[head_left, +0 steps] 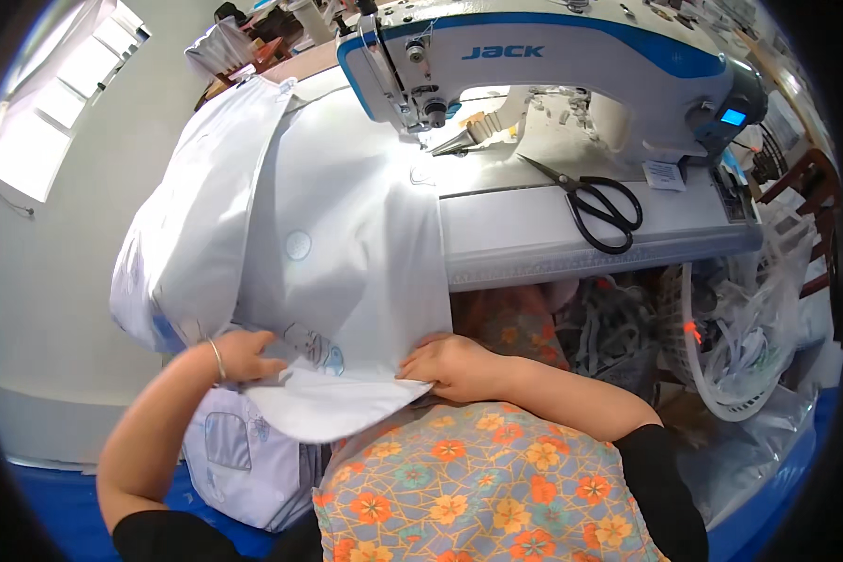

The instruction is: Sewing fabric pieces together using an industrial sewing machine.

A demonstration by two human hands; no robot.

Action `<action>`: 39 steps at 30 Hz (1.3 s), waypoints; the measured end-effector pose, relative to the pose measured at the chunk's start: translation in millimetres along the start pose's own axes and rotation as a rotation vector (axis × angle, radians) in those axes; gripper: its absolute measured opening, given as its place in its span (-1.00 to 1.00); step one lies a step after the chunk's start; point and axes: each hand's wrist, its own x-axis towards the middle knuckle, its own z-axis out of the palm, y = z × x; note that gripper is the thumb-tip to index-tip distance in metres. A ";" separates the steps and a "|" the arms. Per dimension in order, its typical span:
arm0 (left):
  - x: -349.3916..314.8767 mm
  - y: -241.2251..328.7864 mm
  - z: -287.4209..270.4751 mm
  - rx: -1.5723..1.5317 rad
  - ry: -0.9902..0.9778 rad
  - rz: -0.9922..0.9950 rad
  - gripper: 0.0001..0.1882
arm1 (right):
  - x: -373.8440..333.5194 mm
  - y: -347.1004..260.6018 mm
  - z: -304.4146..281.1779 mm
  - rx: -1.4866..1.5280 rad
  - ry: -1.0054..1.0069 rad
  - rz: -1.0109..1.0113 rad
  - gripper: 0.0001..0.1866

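Note:
A large piece of white fabric with pale blue printed motifs hangs from the sewing machine bed toward me. Its near edge turns up in a curved flap over my lap. My right hand grips the fabric's right edge, fingers bent over it. On the left, my left hand, with a bangle at the wrist, rests on the cloth beside a printed figure, thumb and fingers apart. The sewing machine, white and blue, stands beyond; fabric lies by its needle area. A metal folder attachment sits just right of the needle.
Black-handled scissors lie on the machine table. At the right stands a white plastic basket with clear bags. More printed fabric hangs low beside my left forearm. A wall bounds the left side.

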 end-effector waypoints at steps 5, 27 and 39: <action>68.3 -35.5 51.1 -0.562 0.688 -0.148 -0.46 | 1.3 12.5 23.7 -0.186 -0.082 0.214 -0.68; 98.7 -13.1 51.6 -1.876 1.077 0.503 -0.69 | -379.9 140.7 86.6 0.204 1.946 1.482 -0.66; 107.8 142.7 -27.4 -1.778 0.892 0.778 -0.77 | -403.7 122.6 122.2 0.373 1.498 1.547 -0.68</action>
